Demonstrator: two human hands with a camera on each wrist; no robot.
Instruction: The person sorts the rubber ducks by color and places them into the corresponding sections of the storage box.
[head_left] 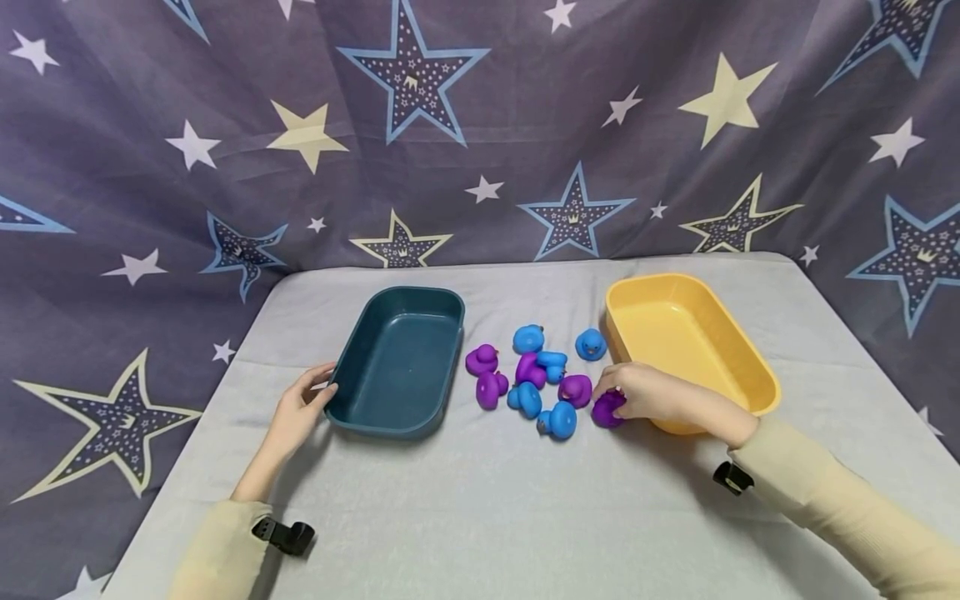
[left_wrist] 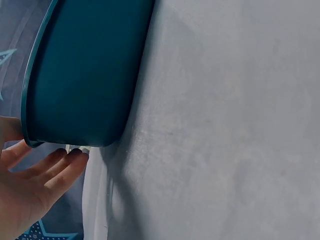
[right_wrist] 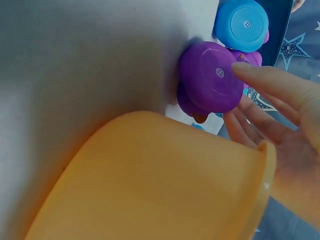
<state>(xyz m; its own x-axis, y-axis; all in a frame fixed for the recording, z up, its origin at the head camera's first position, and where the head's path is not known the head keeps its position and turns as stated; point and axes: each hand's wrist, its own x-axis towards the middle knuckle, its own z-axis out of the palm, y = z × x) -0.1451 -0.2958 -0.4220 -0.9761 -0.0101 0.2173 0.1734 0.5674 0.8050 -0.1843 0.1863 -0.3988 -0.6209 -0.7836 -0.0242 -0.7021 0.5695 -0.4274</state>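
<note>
My right hand (head_left: 636, 390) pinches a purple rubber duck (right_wrist: 207, 75) beside the near-left wall of the yellow tub (head_left: 767, 390). In the right wrist view the thumb presses on the duck's flat base, which faces the camera. The other fingers lie along the duck's far side, partly hidden. My left hand (head_left: 298, 408) rests against the left side of the dark teal tub (head_left: 442, 417), fingers fairly straight at its outer wall (left_wrist: 85, 75) and rim. Several more purple ducks (head_left: 491, 390) and blue ducks (head_left: 557, 419) lie between the tubs, some tipped over.
A pale cloth covers the table (head_left: 480, 517). Behind it hangs a dark curtain (head_left: 510, 108) with stars. Both tubs' floors show no ducks. A strapped black camera (head_left: 288, 536) sits on the left sleeve, another device (head_left: 733, 477) on the right.
</note>
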